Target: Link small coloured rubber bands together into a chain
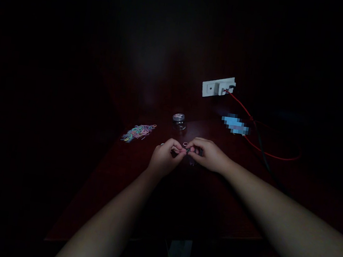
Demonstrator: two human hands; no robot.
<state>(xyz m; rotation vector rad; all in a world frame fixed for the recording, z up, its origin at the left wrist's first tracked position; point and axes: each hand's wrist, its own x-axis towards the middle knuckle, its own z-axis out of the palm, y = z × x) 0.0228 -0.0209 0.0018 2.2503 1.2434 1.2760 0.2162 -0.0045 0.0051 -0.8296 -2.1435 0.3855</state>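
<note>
My left hand (167, 156) and my right hand (207, 154) meet fingertip to fingertip over the dark red table. Both are closed in a pinch on a small dark greenish hair tie (188, 151), mostly covered by the fingers. Just behind the fingertips lies a pink hair tie (185, 144). A few small pieces (191, 161) sit below my right fingers, too dim to make out. Farther off to the left is a loose pile of small pastel hair ties (138, 133). Beyond my hands stands a small clear jar (179, 122) with its lid on.
A white wall socket (218, 87) holds a plug with a red cable (277, 156) looping over the right side of the table. Beside that cable lies a blurred-out blue device (235, 124). A dark cable (262, 144) runs toward my right forearm. The surroundings are very dark.
</note>
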